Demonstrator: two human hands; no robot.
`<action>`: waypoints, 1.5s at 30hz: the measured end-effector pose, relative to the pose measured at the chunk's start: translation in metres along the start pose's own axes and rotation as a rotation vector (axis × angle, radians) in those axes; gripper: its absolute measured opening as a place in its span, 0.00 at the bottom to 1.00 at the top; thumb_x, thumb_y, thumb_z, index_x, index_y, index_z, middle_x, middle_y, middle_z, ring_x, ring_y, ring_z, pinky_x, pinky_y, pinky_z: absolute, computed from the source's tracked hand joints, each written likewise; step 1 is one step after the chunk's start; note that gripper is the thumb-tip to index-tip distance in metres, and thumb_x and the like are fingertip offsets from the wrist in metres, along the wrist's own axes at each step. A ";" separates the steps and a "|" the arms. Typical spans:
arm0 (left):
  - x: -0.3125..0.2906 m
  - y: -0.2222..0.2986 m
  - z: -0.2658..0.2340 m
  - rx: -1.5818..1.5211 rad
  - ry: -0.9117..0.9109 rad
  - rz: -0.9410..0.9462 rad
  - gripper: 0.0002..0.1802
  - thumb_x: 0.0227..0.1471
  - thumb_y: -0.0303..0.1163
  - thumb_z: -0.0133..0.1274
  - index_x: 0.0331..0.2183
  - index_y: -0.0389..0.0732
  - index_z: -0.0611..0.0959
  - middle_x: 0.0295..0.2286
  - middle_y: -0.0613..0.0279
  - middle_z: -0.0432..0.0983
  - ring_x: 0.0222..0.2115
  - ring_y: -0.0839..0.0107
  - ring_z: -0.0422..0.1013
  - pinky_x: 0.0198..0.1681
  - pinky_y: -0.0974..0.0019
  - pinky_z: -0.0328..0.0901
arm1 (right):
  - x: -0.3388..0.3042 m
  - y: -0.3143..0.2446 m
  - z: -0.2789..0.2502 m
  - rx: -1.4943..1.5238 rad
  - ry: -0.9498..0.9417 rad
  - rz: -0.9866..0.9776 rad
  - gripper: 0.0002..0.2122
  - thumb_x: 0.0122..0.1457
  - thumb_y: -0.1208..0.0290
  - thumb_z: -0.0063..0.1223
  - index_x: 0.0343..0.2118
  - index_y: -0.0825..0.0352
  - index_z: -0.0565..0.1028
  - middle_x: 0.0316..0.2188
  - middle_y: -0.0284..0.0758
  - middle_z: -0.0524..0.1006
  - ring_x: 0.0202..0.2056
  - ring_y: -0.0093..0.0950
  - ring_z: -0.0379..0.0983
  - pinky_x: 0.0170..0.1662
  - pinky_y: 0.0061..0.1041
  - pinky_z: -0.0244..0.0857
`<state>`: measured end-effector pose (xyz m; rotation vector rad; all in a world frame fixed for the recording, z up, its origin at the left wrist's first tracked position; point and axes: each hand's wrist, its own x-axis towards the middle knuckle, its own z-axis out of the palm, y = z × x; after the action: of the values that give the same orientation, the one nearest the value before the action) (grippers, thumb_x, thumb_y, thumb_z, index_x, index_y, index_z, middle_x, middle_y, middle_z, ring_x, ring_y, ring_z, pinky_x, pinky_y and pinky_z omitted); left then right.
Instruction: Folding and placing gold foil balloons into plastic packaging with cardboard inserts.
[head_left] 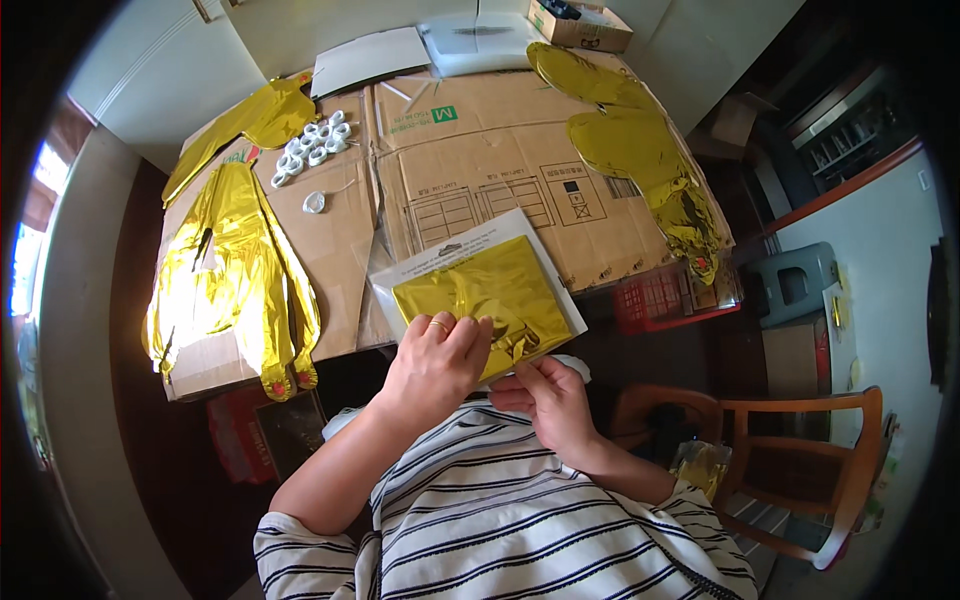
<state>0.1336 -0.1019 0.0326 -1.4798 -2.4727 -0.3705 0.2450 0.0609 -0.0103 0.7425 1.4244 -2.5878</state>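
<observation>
Fingers of the left hand (435,362) curl together over the near edge of a clear packet holding folded gold foil (482,295), pinching it from above, while the right hand (548,398) nips the packet's near right corner between thumb and forefinger. The packet sits just past the person's striped shirt (520,530), its far part resting on the flattened cardboard (470,160) that covers the table.

To open it cleanly, the left hand should probably keep the foil pressed flat and steady while the right works only the loose plastic at the corner, peeling slowly so the thin foil inside does not crease or tear. Whether the flap is already lifted cannot be told.

Left of the packet lies a crumpled gold foil balloon (235,270), with small white rings (312,145) beyond it. More gold foil (640,140) trails along the right edge, above a red crate (660,300).
</observation>
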 end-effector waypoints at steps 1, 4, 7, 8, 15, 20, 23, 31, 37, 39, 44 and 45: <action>0.000 0.000 0.001 -0.010 -0.006 0.001 0.26 0.45 0.31 0.57 0.48 0.35 0.79 0.33 0.62 0.71 0.33 0.65 0.70 0.37 0.62 0.65 | 0.003 0.001 0.004 0.022 0.006 -0.012 0.11 0.70 0.69 0.46 0.40 0.74 0.73 0.33 0.43 0.81 0.33 0.32 0.82 0.39 0.27 0.79; 0.000 0.000 -0.001 -0.012 -0.012 0.018 0.26 0.45 0.31 0.56 0.48 0.35 0.79 0.33 0.63 0.70 0.33 0.65 0.70 0.37 0.62 0.65 | 0.014 0.002 0.009 0.053 0.034 -0.039 0.10 0.69 0.70 0.46 0.38 0.72 0.74 0.32 0.42 0.81 0.31 0.31 0.82 0.36 0.27 0.79; 0.001 0.004 -0.002 -0.009 0.003 0.027 0.26 0.43 0.32 0.55 0.47 0.34 0.79 0.32 0.63 0.70 0.33 0.66 0.69 0.37 0.63 0.65 | 0.019 -0.001 0.014 0.090 0.060 -0.033 0.09 0.69 0.70 0.47 0.38 0.71 0.74 0.31 0.42 0.81 0.30 0.30 0.82 0.34 0.26 0.80; 0.001 0.004 -0.001 -0.015 0.021 0.039 0.25 0.43 0.32 0.55 0.46 0.34 0.80 0.33 0.63 0.70 0.33 0.66 0.69 0.37 0.63 0.65 | 0.020 -0.002 0.015 0.106 0.067 -0.027 0.09 0.69 0.70 0.47 0.38 0.71 0.74 0.30 0.41 0.81 0.30 0.30 0.82 0.34 0.26 0.80; -0.008 0.001 0.005 -0.058 0.062 0.041 0.25 0.43 0.33 0.56 0.46 0.35 0.80 0.36 0.63 0.72 0.35 0.67 0.70 0.38 0.63 0.65 | 0.025 -0.001 0.025 0.178 0.069 -0.012 0.09 0.69 0.70 0.46 0.38 0.70 0.75 0.31 0.40 0.82 0.30 0.30 0.82 0.31 0.24 0.79; -0.013 -0.011 -0.001 -0.156 0.156 0.001 0.24 0.44 0.32 0.60 0.46 0.37 0.82 0.36 0.62 0.74 0.35 0.65 0.70 0.39 0.62 0.65 | 0.027 0.002 0.029 0.148 0.075 0.024 0.08 0.68 0.69 0.47 0.38 0.68 0.75 0.32 0.39 0.81 0.30 0.30 0.82 0.32 0.25 0.79; -0.014 -0.019 -0.011 -0.367 0.234 -0.194 0.21 0.46 0.31 0.62 0.45 0.39 0.83 0.35 0.59 0.75 0.35 0.62 0.71 0.40 0.62 0.65 | 0.030 0.005 0.024 0.140 0.072 0.026 0.08 0.68 0.68 0.48 0.39 0.68 0.74 0.32 0.40 0.81 0.30 0.31 0.82 0.33 0.27 0.79; 0.034 -0.137 -0.004 -0.723 0.150 -0.653 0.17 0.55 0.35 0.59 0.44 0.35 0.83 0.34 0.52 0.81 0.34 0.64 0.78 0.39 0.63 0.71 | 0.032 0.017 0.004 0.008 0.000 -0.053 0.10 0.69 0.69 0.47 0.43 0.71 0.74 0.35 0.42 0.80 0.35 0.32 0.82 0.39 0.28 0.78; 0.080 -0.153 -0.001 -0.761 -0.306 -0.617 0.16 0.57 0.41 0.59 0.36 0.37 0.85 0.23 0.68 0.77 0.23 0.79 0.69 0.28 0.71 0.66 | 0.034 0.018 0.002 -0.045 0.009 -0.092 0.10 0.70 0.69 0.46 0.41 0.71 0.75 0.33 0.42 0.81 0.34 0.31 0.81 0.40 0.28 0.77; 0.083 -0.156 -0.004 -0.821 -0.407 -0.670 0.15 0.58 0.42 0.59 0.33 0.38 0.86 0.20 0.72 0.74 0.21 0.83 0.66 0.25 0.73 0.63 | 0.035 0.019 -0.003 -0.046 0.005 -0.111 0.10 0.70 0.70 0.45 0.41 0.71 0.75 0.33 0.42 0.81 0.34 0.31 0.81 0.39 0.28 0.77; 0.081 -0.153 -0.014 -0.985 -0.492 -0.792 0.16 0.61 0.43 0.55 0.31 0.40 0.86 0.17 0.76 0.71 0.19 0.86 0.63 0.23 0.75 0.59 | 0.034 0.020 -0.006 -0.044 0.018 -0.091 0.10 0.70 0.70 0.45 0.41 0.72 0.75 0.33 0.41 0.81 0.33 0.30 0.81 0.39 0.28 0.77; 0.081 -0.153 -0.014 -0.992 -0.493 -0.792 0.17 0.61 0.44 0.55 0.31 0.41 0.86 0.17 0.76 0.72 0.19 0.86 0.63 0.23 0.75 0.59 | 0.034 0.021 -0.006 -0.032 0.017 -0.086 0.10 0.70 0.70 0.45 0.41 0.72 0.75 0.33 0.41 0.81 0.33 0.30 0.81 0.39 0.28 0.77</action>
<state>-0.0384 -0.1099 0.0572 -0.7059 -3.4344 -1.7528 0.2239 0.0590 -0.0442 0.7165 1.5319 -2.6204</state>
